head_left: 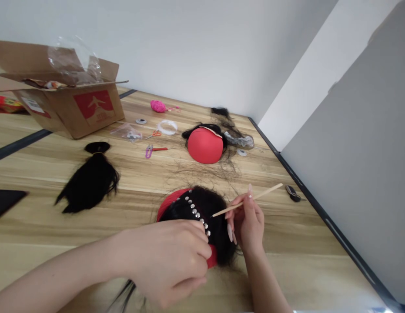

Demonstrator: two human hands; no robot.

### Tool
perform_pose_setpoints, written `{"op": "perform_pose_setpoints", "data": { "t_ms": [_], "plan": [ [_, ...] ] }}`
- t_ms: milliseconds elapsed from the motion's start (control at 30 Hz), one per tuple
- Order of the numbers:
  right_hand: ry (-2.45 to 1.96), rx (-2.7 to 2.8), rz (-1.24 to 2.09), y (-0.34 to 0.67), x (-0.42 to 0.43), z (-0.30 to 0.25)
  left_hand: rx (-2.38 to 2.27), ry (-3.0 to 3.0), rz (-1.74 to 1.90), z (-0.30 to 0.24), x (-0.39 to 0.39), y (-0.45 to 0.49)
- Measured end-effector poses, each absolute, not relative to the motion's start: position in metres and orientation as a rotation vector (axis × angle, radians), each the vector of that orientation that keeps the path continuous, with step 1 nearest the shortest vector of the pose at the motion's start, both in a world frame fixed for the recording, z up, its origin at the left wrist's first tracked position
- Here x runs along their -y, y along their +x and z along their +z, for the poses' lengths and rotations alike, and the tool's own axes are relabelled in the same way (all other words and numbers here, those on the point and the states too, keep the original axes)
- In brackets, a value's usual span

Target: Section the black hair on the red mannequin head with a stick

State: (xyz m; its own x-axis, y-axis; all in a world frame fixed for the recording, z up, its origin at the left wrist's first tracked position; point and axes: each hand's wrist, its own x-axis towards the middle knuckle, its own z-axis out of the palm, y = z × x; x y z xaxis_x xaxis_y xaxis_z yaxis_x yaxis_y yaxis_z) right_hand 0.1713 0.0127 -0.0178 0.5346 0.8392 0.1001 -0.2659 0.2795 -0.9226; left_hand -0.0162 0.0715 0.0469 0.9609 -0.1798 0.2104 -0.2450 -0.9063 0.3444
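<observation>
Close in front of me sits a red dome (169, 202), largely covered by black hair (218, 243). A row of silver thumbtack-like studs (195, 213) runs across the hair. My left hand (176, 256) is closed at the dome's near side, hiding part of it. Black strands (125, 292) stick out below that hand, seemingly from a lock held in its fingers; the fingertips are hidden. Pinched like a pen in my right hand (246, 219) is a wooden-handled needle (266, 191), its thin dark tip at the hair beside the studs.
Beyond lies a second red dome (205, 145) with hair around it. A tied black hair bundle (91, 178) is at left, near an open cardboard box (91, 108). Orange scissors (155, 134), a red-handled tool (160, 149), pink yarn (158, 106) and a car key (292, 193) lie around.
</observation>
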Motion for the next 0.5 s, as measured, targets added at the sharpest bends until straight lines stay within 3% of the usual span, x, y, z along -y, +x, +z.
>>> {"op": "perform_pose_setpoints", "data": {
  "t_ms": [300,500],
  "plan": [
    [-1.071,0.384,0.861,0.186,-0.026,-0.031,0.328,2.763,0.229,0.046,-0.073,-0.018],
    [-1.085,0.247,0.654,0.222,-0.038,-0.047,0.314,2.741,0.226,0.052,-0.074,-0.023]
  ]
}}
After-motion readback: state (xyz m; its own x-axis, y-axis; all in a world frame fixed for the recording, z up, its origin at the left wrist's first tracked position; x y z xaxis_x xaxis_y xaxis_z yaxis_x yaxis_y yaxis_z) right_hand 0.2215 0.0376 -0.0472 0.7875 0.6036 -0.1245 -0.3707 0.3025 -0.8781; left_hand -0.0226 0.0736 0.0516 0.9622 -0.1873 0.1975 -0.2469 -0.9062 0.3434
